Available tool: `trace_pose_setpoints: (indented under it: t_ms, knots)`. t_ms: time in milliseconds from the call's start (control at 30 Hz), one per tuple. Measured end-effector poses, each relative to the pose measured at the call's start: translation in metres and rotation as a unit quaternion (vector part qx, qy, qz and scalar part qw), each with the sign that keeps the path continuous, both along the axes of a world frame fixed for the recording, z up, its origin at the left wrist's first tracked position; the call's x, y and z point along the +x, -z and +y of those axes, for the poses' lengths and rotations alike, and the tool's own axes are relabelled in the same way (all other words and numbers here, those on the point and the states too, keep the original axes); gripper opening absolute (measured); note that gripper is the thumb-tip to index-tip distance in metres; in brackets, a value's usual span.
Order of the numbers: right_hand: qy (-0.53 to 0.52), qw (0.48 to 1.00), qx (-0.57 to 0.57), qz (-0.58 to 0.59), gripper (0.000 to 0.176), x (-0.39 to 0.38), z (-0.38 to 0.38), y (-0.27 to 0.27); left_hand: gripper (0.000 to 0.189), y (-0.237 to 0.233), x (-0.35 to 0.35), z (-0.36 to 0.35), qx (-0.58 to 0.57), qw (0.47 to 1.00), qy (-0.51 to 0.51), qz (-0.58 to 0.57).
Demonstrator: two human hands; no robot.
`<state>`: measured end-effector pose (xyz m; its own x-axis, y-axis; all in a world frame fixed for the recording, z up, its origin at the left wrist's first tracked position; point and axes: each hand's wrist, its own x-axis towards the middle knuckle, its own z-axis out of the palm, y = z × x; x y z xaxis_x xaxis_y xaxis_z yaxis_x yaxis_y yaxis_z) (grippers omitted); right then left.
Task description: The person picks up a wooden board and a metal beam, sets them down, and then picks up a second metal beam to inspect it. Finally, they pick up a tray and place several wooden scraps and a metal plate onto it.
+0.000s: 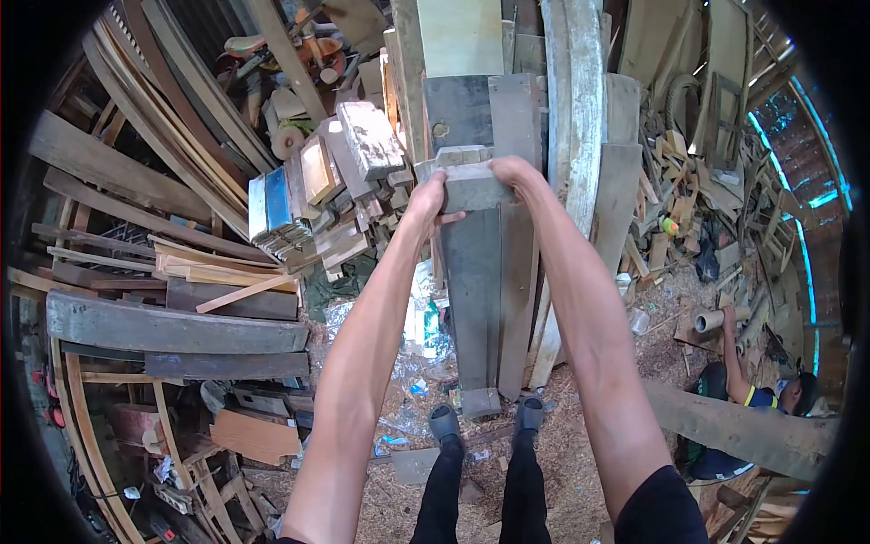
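Observation:
A short, thick grey wooden block (478, 189) lies crosswise between my two hands at the middle of the view. My left hand (428, 197) is closed around its left end, with a finger stretched out beneath. At the right end, my right hand (515, 172) grips it with the fingers curled over the far side. Smaller wood pieces (464, 155) show just behind the block. Long dark planks (473, 299) run lengthwise under it toward my feet, and part of them is hidden by the block.
A pile of cut boards (340, 168) stands close on the left. Long beams (181, 328) lie farther left. To the right are a pale curved plank (580, 118) and heaped wood scraps (666, 172). Another person (752, 394) is low at the right, a hand near a pipe (710, 322).

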<state>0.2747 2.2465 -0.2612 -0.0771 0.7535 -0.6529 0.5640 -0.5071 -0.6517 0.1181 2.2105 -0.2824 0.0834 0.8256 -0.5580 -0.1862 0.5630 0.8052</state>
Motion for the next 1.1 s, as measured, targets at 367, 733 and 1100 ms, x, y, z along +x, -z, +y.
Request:
trace_pose_setpoints:
  t_ms: [367,733,1100]
  knots:
    - [0.161,0.914,0.371,-0.015,0.062,0.003,-0.037,0.05,0.079,0.057,-0.015,0.022,0.201,0.946,0.043,0.25]
    - [0.116,0.935,0.334,0.011,0.084,0.017,-0.074,0.042,0.062,0.027,-0.016,-0.013,0.239,0.929,0.048,0.277]
    - [0.083,0.995,-0.008,-0.056,0.052,0.086,-0.496,0.105,0.028,0.105,0.015,-0.405,-0.024,0.931,0.177,0.32]
